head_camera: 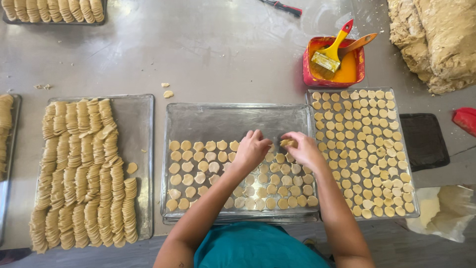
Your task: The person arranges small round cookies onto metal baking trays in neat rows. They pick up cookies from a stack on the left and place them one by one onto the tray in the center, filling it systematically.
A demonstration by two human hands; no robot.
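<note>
Both hands work over the middle metal tray [238, 116], whose near half is covered with rows of small round dough discs [198, 166]. My left hand [252, 149] rests palm down on the discs at the top row, fingers curled; I cannot tell whether it holds one. My right hand [301, 149] pinches a small stack of dough discs [286, 143] just above the tray. The two hands are close together near the tray's middle right. The tray's far half is bare metal.
A tray [141, 129] at left holds long rows of stacked discs [82, 173]. A full tray of flat discs [367, 154] lies at right. Behind it stands a red tub [311, 74] with two brushes [333, 52]. A dough mass [436, 39] sits far right.
</note>
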